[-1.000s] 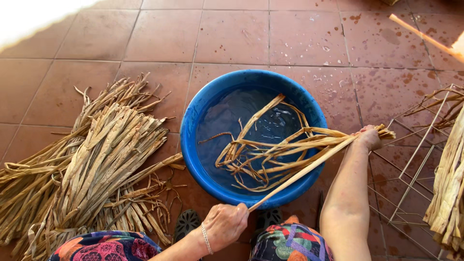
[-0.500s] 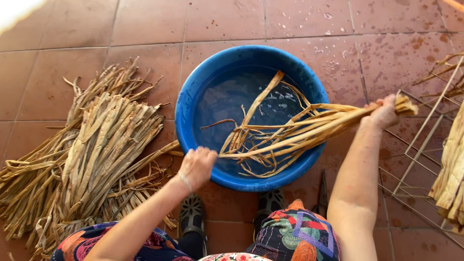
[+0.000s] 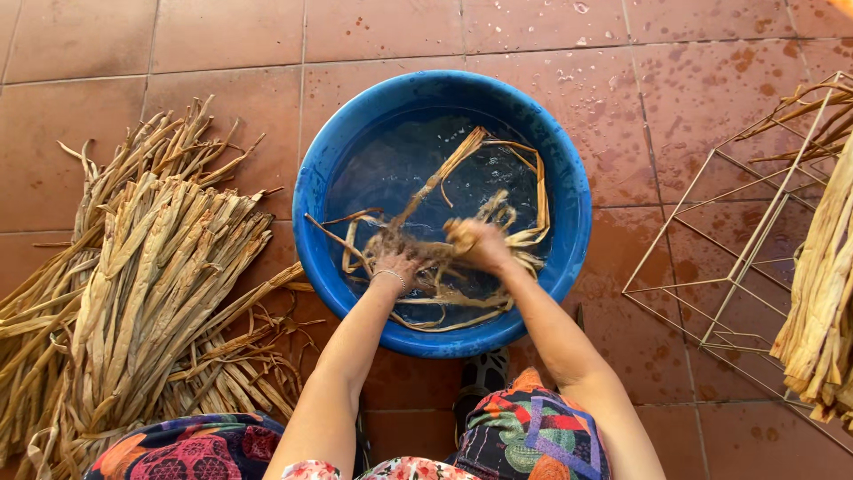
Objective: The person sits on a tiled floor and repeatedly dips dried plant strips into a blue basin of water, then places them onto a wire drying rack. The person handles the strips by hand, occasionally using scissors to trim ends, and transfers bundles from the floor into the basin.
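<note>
Both hands are down in the blue basin (image 3: pixel 313 191) now, in the middle of the tiled floor (image 3: pixel 222 44). The left hand (image 3: pixel 395 267) is closed around a wad of wet leaf strips (image 3: pixel 462 227), and the right hand (image 3: pixel 478 244) is clenched on the same tangle just beside it, at the near side of the water. These strips look soaked and limp: soft, light, likely slippery, bending into loops where they trail toward the far rim. My read is that a single strand could slide or tear, so gathering them as a bunch, gripped at the thick knotted middle, seems the safest hold. To the left, well apart from the basin, lies a pile of dry leaves (image 3: pixel 151 267), stiffer and straighter by the look. On the right stands a wire rack (image 3: pixel 755 231) with more pale strips draped (image 3: pixel 822 293) over it.
</note>
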`<action>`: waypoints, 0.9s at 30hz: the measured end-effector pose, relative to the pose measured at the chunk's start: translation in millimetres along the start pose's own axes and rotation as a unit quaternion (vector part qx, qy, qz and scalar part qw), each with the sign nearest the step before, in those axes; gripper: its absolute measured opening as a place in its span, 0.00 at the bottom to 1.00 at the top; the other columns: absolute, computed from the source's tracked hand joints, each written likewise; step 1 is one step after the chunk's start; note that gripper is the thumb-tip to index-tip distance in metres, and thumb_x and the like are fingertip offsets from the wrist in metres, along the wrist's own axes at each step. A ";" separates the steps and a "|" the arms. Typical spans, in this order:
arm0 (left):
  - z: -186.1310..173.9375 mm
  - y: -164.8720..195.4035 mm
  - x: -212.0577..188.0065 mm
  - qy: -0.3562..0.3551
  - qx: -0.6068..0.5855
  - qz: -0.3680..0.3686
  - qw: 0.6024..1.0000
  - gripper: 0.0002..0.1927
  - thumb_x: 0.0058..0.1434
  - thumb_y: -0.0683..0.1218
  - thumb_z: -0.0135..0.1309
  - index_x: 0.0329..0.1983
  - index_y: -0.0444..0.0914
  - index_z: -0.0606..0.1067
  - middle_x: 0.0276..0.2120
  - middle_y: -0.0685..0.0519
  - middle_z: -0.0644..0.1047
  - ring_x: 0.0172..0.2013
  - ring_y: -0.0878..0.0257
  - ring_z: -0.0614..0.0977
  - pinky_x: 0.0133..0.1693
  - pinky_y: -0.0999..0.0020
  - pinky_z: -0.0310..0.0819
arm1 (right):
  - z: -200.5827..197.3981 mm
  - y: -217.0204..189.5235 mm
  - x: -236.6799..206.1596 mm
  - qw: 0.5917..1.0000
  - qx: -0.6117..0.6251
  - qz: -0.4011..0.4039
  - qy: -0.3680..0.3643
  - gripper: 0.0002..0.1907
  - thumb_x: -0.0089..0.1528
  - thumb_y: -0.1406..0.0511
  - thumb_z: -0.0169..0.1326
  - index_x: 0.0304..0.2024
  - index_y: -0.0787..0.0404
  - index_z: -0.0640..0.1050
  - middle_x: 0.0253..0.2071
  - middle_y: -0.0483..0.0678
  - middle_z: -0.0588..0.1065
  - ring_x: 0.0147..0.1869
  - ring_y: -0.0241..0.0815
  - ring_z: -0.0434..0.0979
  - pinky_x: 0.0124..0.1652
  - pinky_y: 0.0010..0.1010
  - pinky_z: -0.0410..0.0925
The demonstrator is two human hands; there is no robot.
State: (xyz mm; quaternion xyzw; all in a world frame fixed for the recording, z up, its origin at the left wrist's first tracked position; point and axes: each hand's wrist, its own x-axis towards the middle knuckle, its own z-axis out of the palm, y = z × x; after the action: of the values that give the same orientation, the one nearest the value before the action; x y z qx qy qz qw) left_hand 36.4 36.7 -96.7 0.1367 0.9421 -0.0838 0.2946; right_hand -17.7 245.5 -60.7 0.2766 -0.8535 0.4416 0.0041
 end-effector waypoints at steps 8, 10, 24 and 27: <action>-25.0 -53.2 19.6 -0.119 -0.124 0.092 0.981 0.26 0.60 0.60 0.56 0.63 0.54 0.73 0.64 0.51 0.73 0.63 0.50 0.74 0.65 0.52 0.62 | -4.9 7.7 9.1 0.937 0.107 0.272 -0.190 0.23 0.51 0.65 0.66 0.50 0.48 0.80 0.44 0.47 0.83 0.48 0.49 0.81 0.49 0.37 0.72; -41.5 -60.9 27.1 -0.023 -0.165 0.097 0.981 0.20 0.63 0.55 0.51 0.57 0.54 0.80 0.58 0.49 0.79 0.59 0.50 0.79 0.62 0.57 0.70 | -9.3 5.4 12.6 0.950 -0.068 0.300 -0.051 0.14 0.62 0.60 0.64 0.50 0.51 0.80 0.44 0.55 0.81 0.49 0.57 0.80 0.50 0.45 0.71; -59.1 -35.6 73.7 0.244 -0.373 -0.202 0.872 0.20 0.63 0.54 0.58 0.57 0.45 0.73 0.53 0.48 0.76 0.59 0.48 0.73 0.58 0.41 0.60 | -10.5 8.9 5.6 0.965 0.109 0.182 0.154 0.21 0.53 0.65 0.72 0.47 0.60 0.80 0.37 0.45 0.80 0.37 0.35 0.78 0.39 0.29 0.73; -57.0 -48.6 63.1 0.299 -0.475 -0.161 0.812 0.14 0.66 0.56 0.56 0.48 0.44 0.80 0.40 0.51 0.81 0.45 0.53 0.81 0.50 0.52 0.69 | -19.7 20.3 5.4 0.935 0.207 0.218 0.187 0.20 0.53 0.66 0.72 0.46 0.63 0.81 0.37 0.42 0.78 0.37 0.31 0.76 0.38 0.25 0.72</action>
State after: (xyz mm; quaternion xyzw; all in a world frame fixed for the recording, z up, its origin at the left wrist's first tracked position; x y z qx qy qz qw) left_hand -58.7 17.3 -83.2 -0.1551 0.9149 0.3725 0.0090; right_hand -36.7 267.2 -62.6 -0.0096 -0.7664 0.6422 0.0099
